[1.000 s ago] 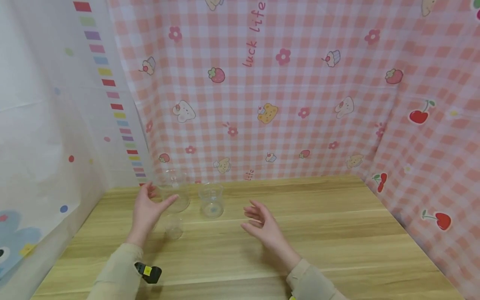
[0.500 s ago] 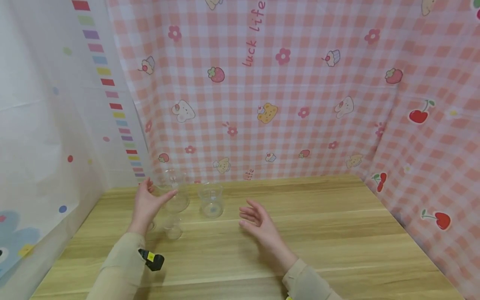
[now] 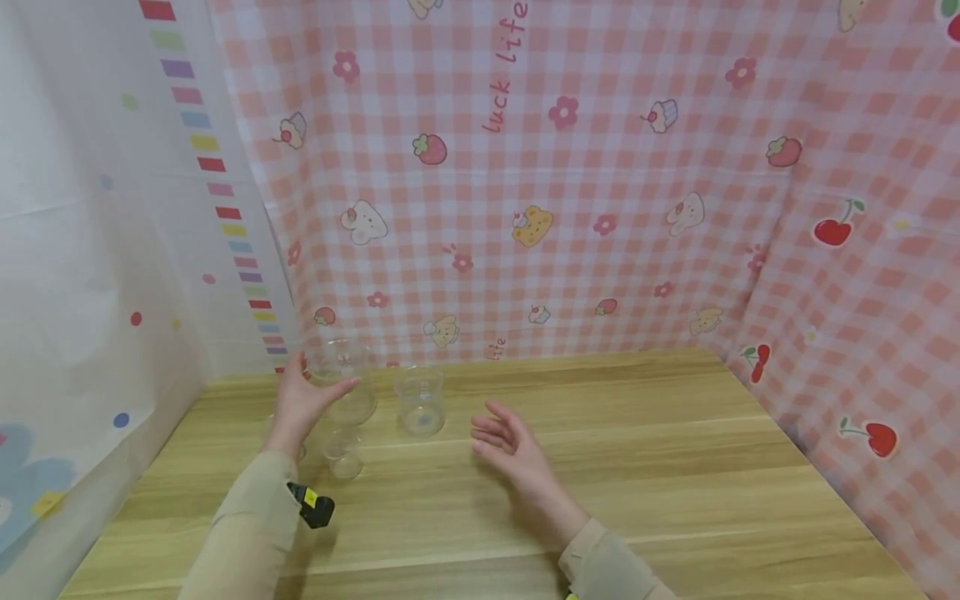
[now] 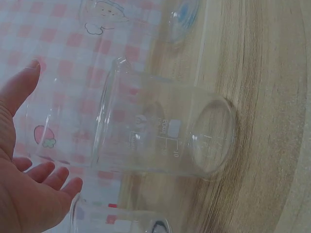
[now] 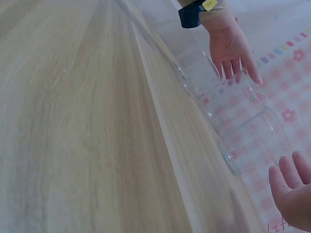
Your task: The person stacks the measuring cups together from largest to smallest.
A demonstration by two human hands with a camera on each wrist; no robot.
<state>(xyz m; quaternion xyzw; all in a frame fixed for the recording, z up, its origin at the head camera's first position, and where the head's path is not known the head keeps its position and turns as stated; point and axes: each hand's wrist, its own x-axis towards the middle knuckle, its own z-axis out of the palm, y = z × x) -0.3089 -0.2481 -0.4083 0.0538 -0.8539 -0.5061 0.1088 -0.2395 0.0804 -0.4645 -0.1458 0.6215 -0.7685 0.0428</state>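
Note:
Left of the table's middle several clear glass beakers stand upright. The tallest beaker (image 3: 352,398) is at the back, with my left hand (image 3: 302,407) close at its left side, thumb and fingers spread apart. A small beaker (image 3: 344,460) with white markings stands in front of it; these show clearly in the left wrist view. Another beaker (image 3: 422,407) stands to the right. One more glass (image 4: 121,221) sits left of the small beaker, partly hidden behind my left wrist in the head view. My right hand (image 3: 510,446) is held over the table right of the beakers, fingers loosely bent, holding nothing.
The wooden table (image 3: 637,467) meets a pink checked cloth (image 3: 570,275) at the back and right. A white cloth (image 3: 90,250) with coloured dots hangs along the left. A black wrist camera (image 3: 315,507) is strapped by the left sleeve.
My left wrist has shifted a little to the right, uncovering part of the glass on its left. My right hand has drifted slightly left. The beakers stand where they were.

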